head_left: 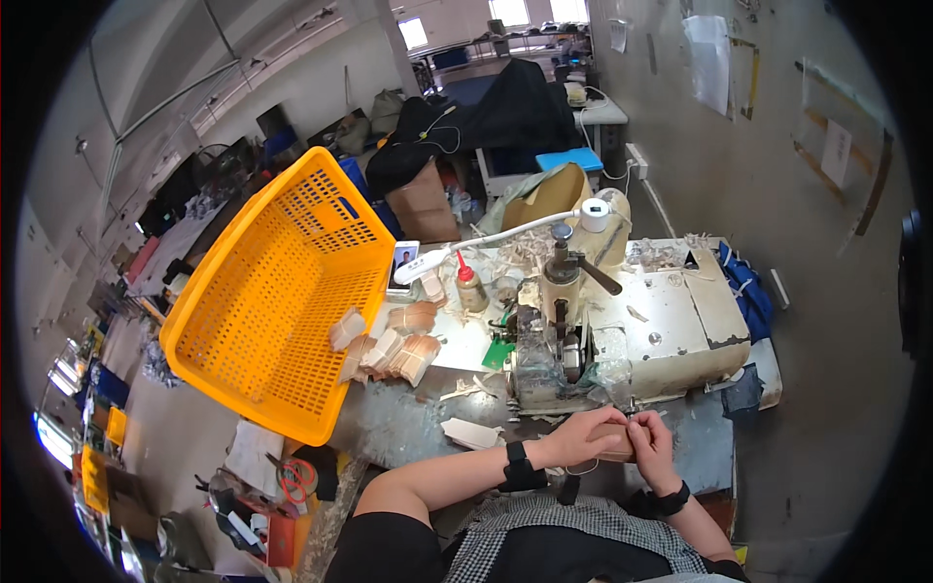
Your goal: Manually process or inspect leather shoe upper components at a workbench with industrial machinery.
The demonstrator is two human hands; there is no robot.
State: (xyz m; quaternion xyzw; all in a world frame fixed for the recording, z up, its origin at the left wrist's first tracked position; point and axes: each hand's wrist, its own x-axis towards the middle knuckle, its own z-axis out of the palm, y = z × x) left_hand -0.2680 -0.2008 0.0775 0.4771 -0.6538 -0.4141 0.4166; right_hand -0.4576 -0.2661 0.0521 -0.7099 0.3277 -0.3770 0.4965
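Close to my body, at the table's front edge, both hands are closed on a small bundle of flat tan pieces (pixel 614 451). My left hand (pixel 581 439) grips its left side, and my right hand (pixel 653 449) pinches its right end. A thin whitish band or string hangs below the bundle. Just beyond my hands stands a worn cream-coloured bench machine (pixel 671 316) with an upright post and lever. Several similar tied bundles (pixel 413 358) lie left of it. A stack of pale flat pieces (pixel 471 433) rests left of my left hand.
A tilted yellow plastic basket (pixel 277 321) takes up the table's left side. A red-tipped bottle (pixel 470 282), a phone (pixel 403 264) and a white-armed lamp (pixel 505 236) sit behind the bundles. Scraps litter the machine. Red-handled scissors (pixel 296 479) lie lower left; a wall (pixel 758 165) rises at right.
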